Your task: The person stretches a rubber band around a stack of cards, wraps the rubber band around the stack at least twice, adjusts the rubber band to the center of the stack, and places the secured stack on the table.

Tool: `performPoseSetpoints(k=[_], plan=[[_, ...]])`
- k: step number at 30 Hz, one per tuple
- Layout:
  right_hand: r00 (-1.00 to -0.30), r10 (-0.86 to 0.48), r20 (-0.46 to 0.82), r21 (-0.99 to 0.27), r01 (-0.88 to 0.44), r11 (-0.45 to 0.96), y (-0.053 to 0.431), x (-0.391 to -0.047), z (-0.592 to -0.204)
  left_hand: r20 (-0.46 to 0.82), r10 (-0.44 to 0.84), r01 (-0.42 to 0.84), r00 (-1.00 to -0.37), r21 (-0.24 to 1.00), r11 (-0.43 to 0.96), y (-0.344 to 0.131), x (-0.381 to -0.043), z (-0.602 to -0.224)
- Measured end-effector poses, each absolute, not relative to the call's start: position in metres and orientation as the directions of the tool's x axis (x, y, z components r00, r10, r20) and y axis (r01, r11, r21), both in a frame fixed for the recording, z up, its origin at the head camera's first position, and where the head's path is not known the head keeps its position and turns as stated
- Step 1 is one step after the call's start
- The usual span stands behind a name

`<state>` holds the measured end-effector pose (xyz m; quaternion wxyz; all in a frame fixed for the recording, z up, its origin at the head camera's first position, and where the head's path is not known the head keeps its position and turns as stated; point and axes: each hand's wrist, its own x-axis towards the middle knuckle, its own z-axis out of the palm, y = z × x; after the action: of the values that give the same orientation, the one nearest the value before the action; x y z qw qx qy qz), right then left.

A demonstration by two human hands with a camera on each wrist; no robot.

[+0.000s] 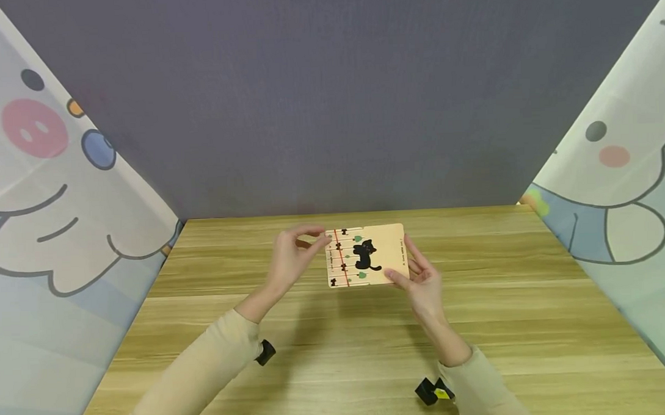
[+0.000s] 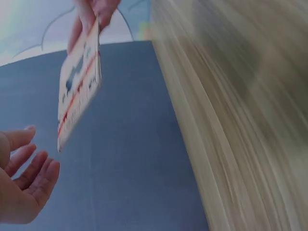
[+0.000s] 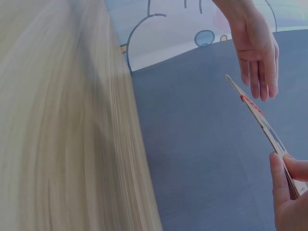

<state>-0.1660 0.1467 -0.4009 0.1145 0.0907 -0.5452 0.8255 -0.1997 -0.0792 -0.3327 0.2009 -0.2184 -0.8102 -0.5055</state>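
Note:
A thin cream booklet (image 1: 386, 245), printed with a black cat and small green shapes, is held above the table. A red band or cord (image 1: 341, 259) crosses it near its left end, and the right wrist view shows its edge in thin layers. My right hand (image 1: 425, 290) pinches its right end, thumb on the printed face and fingers behind. Beside the left end is my left hand (image 1: 290, 258), its fingers loosely bent. Both wrist views show a gap between this hand (image 2: 26, 183) and the booklet (image 2: 79, 82).
Under both hands lies a wood-grain table (image 1: 337, 354). A dark grey panel (image 1: 329, 104) stands along its back edge. Cartoon-printed sheets, one left (image 1: 91, 240) and one right (image 1: 628, 179), flank it. Small black devices sit by the left (image 1: 265, 353) and right (image 1: 427, 391) sleeves.

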Motion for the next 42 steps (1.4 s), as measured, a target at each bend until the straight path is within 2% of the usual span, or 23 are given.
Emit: performPoseSetpoints(k=[7, 20, 35, 42], plan=[[-0.984, 0.11, 0.139, -0.914, -0.17, -0.369, 0.144, -0.162, -0.392, 0.51, 0.232, 0.551, -0.828, 0.669, 0.499, -0.084, -0.215, -0.335], [-0.98, 0.105, 0.166, -0.905, -0.194, -0.38, 0.142, -0.163, -0.401, 0.472, 0.345, 0.584, -0.812, 0.674, 0.453, -0.084, -0.229, -0.35], [-0.984, 0.107, 0.139, -0.923, -0.168, -0.346, 0.137, -0.156, -0.404, 0.425, 0.335, 0.535, -0.841, 0.743, 0.402, -0.074, -0.224, -0.357], [-0.981, 0.116, 0.156, -0.914, -0.188, -0.359, 0.138, -0.153, -0.404, 0.467, 0.345, 0.578, -0.814, 0.712, 0.399, -0.074, -0.225, -0.35]])
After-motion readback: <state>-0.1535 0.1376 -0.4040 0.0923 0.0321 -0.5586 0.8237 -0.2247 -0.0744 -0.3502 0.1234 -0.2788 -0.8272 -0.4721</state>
